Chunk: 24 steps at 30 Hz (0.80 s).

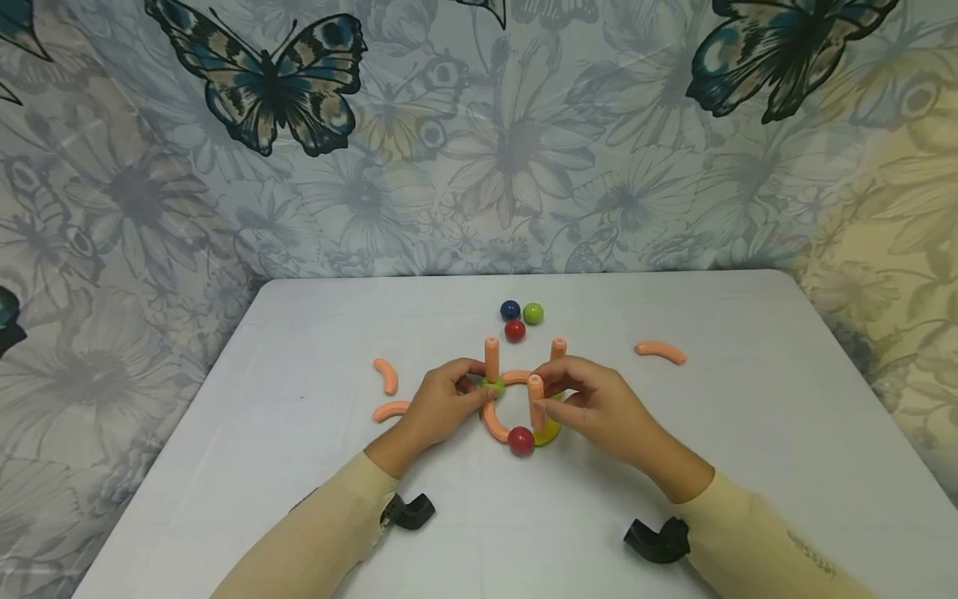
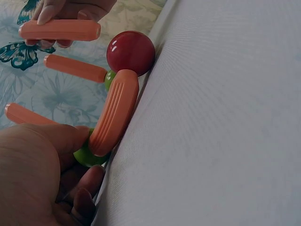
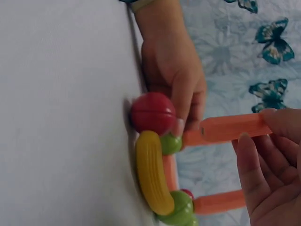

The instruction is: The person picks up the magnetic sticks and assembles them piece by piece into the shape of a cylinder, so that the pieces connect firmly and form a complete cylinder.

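Observation:
A ring of curved sticks and balls lies on the table. Its front red ball joins a curved orange stick on the left and a curved yellow stick on the right. My left hand grips the green ball at the ring's left side, from which a straight orange stick stands up. Another upright orange stick rises at the right, above a green ball. Between thumb and fingers my right hand pinches a loose straight orange stick, its lower end above the red ball.
Behind the ring sit a blue ball, a light green ball and a red ball. Two curved orange sticks lie left of my left hand, and another curved orange stick lies at the right. Butterfly-patterned fabric hangs behind the white table.

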Motion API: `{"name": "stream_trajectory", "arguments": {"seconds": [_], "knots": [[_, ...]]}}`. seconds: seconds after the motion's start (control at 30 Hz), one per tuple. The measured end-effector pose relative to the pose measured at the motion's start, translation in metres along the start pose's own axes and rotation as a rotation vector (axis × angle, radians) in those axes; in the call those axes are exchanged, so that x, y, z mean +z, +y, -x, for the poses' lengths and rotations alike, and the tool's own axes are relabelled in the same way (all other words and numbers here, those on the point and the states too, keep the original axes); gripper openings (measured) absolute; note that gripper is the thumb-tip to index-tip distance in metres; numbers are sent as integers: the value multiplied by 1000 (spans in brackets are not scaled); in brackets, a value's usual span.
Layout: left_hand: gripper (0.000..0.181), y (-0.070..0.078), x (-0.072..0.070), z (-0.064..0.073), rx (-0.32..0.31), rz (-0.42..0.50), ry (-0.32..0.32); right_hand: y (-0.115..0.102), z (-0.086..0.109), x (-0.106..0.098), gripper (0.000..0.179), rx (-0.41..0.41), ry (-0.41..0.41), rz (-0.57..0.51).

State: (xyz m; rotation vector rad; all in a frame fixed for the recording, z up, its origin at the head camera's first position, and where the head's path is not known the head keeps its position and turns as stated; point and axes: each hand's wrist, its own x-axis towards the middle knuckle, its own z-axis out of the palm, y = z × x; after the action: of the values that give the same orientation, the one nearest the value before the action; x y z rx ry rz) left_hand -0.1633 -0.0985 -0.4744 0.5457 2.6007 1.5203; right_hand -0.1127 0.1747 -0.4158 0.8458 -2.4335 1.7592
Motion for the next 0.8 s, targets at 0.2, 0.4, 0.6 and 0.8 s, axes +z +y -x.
{"name": "stream_trajectory", "arguments": {"seconds": [0.2, 0.4, 0.6, 0.8], "knots": [[26, 0, -1, 0, 11, 9, 1, 1, -5, 16, 23, 37, -24, -49], [25, 1, -1, 0, 30, 2, 8, 2, -2, 21, 24, 66, -24, -46], [25, 0, 0, 0, 27, -4, 8, 4, 0, 21, 25, 48, -31, -37], [25, 1, -1, 1, 32, -5, 9, 8, 1, 21, 27, 47, -35, -48]]}}
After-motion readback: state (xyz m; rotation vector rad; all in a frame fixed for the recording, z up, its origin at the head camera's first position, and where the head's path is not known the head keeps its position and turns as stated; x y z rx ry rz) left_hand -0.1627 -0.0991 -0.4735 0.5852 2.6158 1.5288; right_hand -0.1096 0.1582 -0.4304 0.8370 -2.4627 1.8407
